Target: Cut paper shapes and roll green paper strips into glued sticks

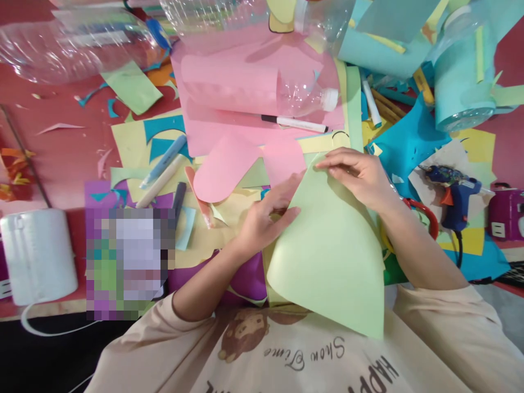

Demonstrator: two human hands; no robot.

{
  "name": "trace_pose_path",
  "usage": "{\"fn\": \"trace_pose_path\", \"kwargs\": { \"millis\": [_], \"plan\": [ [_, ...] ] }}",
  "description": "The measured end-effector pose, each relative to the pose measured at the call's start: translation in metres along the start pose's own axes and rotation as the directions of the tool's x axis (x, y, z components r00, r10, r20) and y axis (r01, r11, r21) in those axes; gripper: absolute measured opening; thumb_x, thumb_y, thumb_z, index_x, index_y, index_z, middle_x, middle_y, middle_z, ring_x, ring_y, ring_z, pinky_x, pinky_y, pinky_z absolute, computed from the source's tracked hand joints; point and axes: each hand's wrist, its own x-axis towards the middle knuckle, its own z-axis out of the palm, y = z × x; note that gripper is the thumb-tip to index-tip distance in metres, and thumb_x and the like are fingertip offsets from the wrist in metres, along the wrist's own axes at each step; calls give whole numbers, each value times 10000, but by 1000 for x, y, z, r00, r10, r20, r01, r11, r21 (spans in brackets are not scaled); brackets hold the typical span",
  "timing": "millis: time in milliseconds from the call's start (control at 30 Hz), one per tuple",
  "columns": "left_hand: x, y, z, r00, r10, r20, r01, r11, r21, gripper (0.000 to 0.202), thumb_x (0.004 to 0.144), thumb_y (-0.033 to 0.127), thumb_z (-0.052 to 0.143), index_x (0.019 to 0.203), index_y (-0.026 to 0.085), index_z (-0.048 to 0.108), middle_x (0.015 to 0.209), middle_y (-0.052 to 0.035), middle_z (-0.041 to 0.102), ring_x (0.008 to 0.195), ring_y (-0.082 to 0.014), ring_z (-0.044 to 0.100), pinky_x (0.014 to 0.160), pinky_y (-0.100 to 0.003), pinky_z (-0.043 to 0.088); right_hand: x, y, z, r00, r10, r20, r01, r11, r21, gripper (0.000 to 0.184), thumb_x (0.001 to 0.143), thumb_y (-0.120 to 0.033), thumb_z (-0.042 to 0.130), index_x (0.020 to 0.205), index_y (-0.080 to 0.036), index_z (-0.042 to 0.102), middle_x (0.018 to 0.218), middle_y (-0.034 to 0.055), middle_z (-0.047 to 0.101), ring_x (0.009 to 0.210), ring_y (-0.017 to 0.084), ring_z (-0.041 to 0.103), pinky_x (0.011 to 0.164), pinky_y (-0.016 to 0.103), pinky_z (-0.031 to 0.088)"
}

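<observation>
From my head, I see my left hand (pixel 264 221) clamped on the left edge of a pale green sheet (pixel 331 256), while my right hand (pixel 364 177) pinches its top. The sheet curves down before my shirt (pixel 319 365). Beyond it lie 2 rounded pink pieces (pixel 225 169) and 1 black-and-white marker (pixel 301 124).
</observation>
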Motion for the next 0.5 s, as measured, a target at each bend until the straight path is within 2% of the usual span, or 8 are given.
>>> {"fn": "trace_pose_path", "kwargs": {
  "millis": [67,133,200,333,500],
  "plan": [
    [1,2,-2,1000,-1,14,1,1000,31,219,841,195,546,1024,187,667,740,-17,693,553,-76,544,517,-183,433,0,0,1,1000,10,-3,-10,1000,7,227,846,-162,530,936,-233,726,1007,34,700,967,179,638,837,338,526],
    [1,5,-5,999,-47,-5,47,998,30,175,837,190,518,832,169,691,767,-34,708,571,-90,560,523,-200,434,0,1,0,999,24,-28,-23,1000,6,211,850,-183,536,930,-232,725,1007,38,700,975,183,638,847,344,526],
    [1,6,-9,998,-60,-36,60,998,0,206,832,216,497,759,168,684,699,-23,692,539,-99,539,517,-222,424,0,1,-1,999,34,-40,-34,999,10,202,851,-192,542,929,-233,724,1005,37,702,973,181,641,851,343,528],
    [1,3,-14,998,-13,-67,7,996,-93,322,856,322,464,653,178,669,609,-22,651,545,-131,544,544,-265,429,0,3,-2,997,55,-62,-54,998,23,204,848,-179,546,931,-231,725,1007,31,709,959,175,653,865,342,531],
    [0,1,-16,987,-62,-150,39,988,-152,399,864,338,445,548,179,630,520,-17,603,471,-125,510,511,-281,412,3,16,-8,965,98,-242,-94,995,29,189,834,-174,560,920,-216,723,1003,29,720,971,197,665,910,379,522]
  ]
}}
